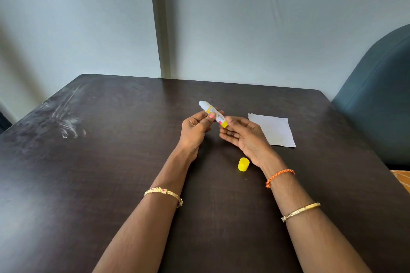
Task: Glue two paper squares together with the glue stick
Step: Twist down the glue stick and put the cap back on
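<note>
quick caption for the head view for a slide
Both hands, left and right, hold an uncapped glue stick above the table; yellow cap and paper nearby.

One glue stick, one cap, seemingly one paper square.

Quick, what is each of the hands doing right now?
Left hand: grips the uncapped glue stick.
Right hand: fingertips pinch the stick's yellow base.

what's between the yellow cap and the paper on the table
In the head view, the right hand and its wrist cross the stretch between the yellow cap and the paper; otherwise only bare dark table.
</note>
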